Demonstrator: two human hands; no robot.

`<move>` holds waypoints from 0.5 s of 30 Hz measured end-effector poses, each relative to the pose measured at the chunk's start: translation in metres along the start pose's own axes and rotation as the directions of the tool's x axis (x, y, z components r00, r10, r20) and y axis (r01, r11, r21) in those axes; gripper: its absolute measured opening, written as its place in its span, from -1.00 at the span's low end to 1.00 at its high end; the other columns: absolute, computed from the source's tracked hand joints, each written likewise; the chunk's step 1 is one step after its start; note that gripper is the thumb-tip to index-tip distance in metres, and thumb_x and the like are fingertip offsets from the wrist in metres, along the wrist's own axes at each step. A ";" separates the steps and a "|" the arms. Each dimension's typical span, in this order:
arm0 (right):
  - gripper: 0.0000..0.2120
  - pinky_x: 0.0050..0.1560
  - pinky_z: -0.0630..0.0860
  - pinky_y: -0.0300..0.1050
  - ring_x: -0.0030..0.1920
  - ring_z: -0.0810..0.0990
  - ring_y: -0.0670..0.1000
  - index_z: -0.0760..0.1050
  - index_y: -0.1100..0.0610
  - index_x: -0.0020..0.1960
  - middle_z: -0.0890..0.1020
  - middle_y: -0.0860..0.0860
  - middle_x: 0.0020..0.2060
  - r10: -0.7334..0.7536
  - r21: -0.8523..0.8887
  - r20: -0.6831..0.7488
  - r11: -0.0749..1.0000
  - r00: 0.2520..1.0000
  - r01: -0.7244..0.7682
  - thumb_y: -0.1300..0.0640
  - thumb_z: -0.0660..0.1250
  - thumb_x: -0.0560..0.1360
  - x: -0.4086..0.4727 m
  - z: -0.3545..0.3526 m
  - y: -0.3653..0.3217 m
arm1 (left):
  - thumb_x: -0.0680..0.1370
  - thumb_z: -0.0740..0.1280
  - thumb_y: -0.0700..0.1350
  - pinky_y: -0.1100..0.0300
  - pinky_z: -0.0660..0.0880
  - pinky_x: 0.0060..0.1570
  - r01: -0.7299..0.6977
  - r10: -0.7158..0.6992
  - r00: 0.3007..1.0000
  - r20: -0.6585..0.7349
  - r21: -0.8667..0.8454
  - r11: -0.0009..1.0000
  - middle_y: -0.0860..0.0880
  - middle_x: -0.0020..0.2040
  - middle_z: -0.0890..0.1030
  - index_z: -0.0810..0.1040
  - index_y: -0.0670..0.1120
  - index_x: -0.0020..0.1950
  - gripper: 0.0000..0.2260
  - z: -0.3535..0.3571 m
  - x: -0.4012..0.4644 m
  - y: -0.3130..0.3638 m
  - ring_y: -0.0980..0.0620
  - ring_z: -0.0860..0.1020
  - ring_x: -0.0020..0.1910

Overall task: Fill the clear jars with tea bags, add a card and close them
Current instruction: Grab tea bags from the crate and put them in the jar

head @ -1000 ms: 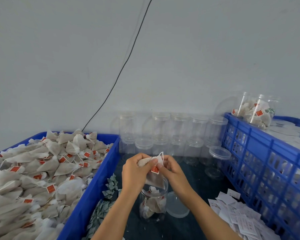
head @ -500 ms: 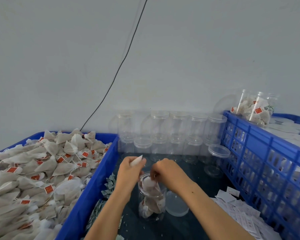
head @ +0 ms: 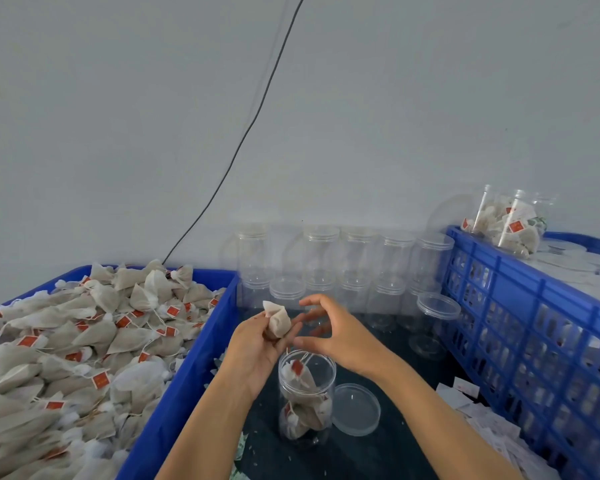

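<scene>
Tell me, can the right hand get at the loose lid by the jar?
Probably yes. The right hand is empty and open, hovering over the jar, and the lid lies uncovered just right of the jar, below that forearm, with nothing between.

Left hand [head: 257,344] palm-up with fingers curled (gripping), right hand [head: 336,332] beside it, fingers loosely spread.

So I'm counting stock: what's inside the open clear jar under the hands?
The open clear plastic jar holds several beige pyramid tea bags with red tags, filling it partway. No card shows; the bags overlap, so an exact count can't be made.
</scene>
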State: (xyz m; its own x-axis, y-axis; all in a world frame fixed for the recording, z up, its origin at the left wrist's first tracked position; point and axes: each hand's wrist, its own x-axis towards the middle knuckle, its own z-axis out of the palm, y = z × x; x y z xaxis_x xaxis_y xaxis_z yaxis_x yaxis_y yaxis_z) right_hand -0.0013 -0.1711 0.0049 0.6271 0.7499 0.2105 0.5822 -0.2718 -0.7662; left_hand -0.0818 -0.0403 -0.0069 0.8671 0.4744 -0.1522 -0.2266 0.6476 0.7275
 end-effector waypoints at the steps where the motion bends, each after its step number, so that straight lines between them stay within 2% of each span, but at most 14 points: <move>1: -0.43 -0.01 0.46 -0.35 0.08 0.53 -0.21 0.34 -0.13 0.31 0.51 -0.18 0.11 -0.015 0.055 -0.006 0.998 1.000 0.015 -0.03 0.52 0.38 -0.001 0.003 0.001 | 0.65 0.13 -0.26 0.07 0.62 -0.17 -0.006 0.005 1.000 0.017 0.073 0.997 -0.25 0.04 0.60 0.50 -0.27 0.12 -0.83 0.002 0.000 -0.003 -0.12 0.65 -0.05; 3: -0.47 -0.05 0.43 -0.48 0.05 0.51 -0.31 0.40 -0.16 0.26 0.48 -0.17 0.13 -0.075 0.079 -0.076 0.994 0.994 0.081 -0.04 0.53 0.37 -0.003 0.010 0.005 | 0.65 0.15 -0.25 0.07 0.59 -0.09 -0.025 0.015 0.998 0.062 0.171 0.985 -0.25 -0.01 0.66 0.54 -0.28 0.13 -0.80 0.006 -0.001 -0.010 -0.08 0.66 -0.09; 5: -0.66 -0.08 0.39 -0.53 -0.01 0.49 -0.36 0.50 -0.14 0.12 0.49 -0.17 0.07 -0.132 -0.017 -0.177 0.991 0.975 0.131 0.00 0.51 0.40 -0.003 0.014 0.010 | 0.63 0.20 -0.28 0.06 0.57 -0.01 -0.058 0.039 0.996 0.077 0.255 0.965 -0.27 0.01 0.65 0.53 -0.29 0.13 -0.83 0.008 -0.003 -0.015 -0.08 0.64 -0.11; 8: -0.86 -0.13 0.47 -0.33 -0.12 0.55 -0.19 0.56 -0.02 -0.02 0.59 -0.15 -0.10 -0.170 -0.158 -0.263 0.979 0.950 0.131 0.07 0.46 0.45 -0.003 0.014 0.017 | 0.60 0.25 -0.30 0.00 0.58 0.05 -0.154 0.133 0.988 0.079 0.477 0.865 -0.25 0.00 0.65 0.54 -0.26 0.14 -0.85 0.007 -0.004 -0.018 -0.07 0.63 -0.11; 9: -0.88 -0.11 0.50 -0.27 -0.13 0.56 -0.16 0.56 0.01 -0.03 0.60 -0.13 -0.12 -0.168 -0.202 -0.266 0.973 0.949 0.115 0.10 0.46 0.46 -0.003 0.013 0.020 | 0.60 0.25 -0.30 0.01 0.59 0.07 -0.218 0.205 0.975 0.089 0.596 0.773 -0.22 0.00 0.65 0.56 -0.23 0.12 -0.85 0.003 -0.004 -0.018 -0.07 0.63 -0.08; 11: -0.88 -0.08 0.51 -0.23 -0.13 0.55 -0.14 0.57 0.04 -0.01 0.61 -0.11 -0.10 -0.165 -0.324 -0.241 0.943 0.956 0.081 0.14 0.43 0.46 -0.005 0.013 0.024 | 0.60 0.23 -0.30 0.23 0.55 -0.07 -0.344 0.401 0.902 0.160 0.828 0.444 -0.02 -0.03 0.64 0.58 -0.11 0.05 -0.83 -0.008 -0.004 -0.016 0.06 0.61 -0.08; 12: -0.87 -0.06 0.50 -0.22 -0.11 0.54 -0.12 0.57 0.04 0.01 0.61 -0.10 -0.07 -0.166 -0.381 -0.202 0.921 0.965 0.079 0.14 0.43 0.46 -0.005 0.013 0.025 | 0.60 0.22 -0.29 0.32 0.48 -0.18 -0.350 0.493 0.852 0.179 0.894 0.280 0.08 -0.05 0.61 0.56 -0.04 0.03 -0.81 -0.017 -0.005 -0.016 0.15 0.58 -0.14; 13: -0.85 -0.02 0.49 -0.20 -0.08 0.54 -0.10 0.57 0.03 0.03 0.59 -0.09 -0.03 -0.166 -0.430 -0.144 0.898 0.976 0.090 0.12 0.42 0.46 -0.006 0.014 0.026 | 0.59 0.23 -0.29 0.33 0.44 -0.24 -0.327 0.568 0.805 0.175 0.928 0.178 0.14 -0.08 0.58 0.54 0.01 0.02 -0.79 -0.026 -0.007 -0.016 0.18 0.55 -0.18; 15: -0.83 0.13 0.40 -0.14 0.01 0.50 -0.07 0.59 0.02 0.04 0.54 -0.09 0.03 -0.161 -0.527 -0.002 0.839 0.987 0.136 -0.01 0.40 0.48 -0.006 0.015 0.026 | 0.57 0.25 -0.32 0.20 0.49 -0.22 -0.256 0.642 0.758 0.117 0.958 0.128 0.11 -0.09 0.58 0.51 0.02 0.01 -0.77 -0.047 -0.010 -0.018 0.12 0.55 -0.19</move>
State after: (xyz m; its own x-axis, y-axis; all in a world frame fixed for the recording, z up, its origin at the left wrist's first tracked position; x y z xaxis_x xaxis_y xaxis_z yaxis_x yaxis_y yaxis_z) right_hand 0.0021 -0.1739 -0.0255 0.5261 0.7827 0.3327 0.8464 -0.4439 -0.2942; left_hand -0.1066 -0.0289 -0.0500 0.5640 0.7050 0.4299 0.1738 -0.6103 0.7728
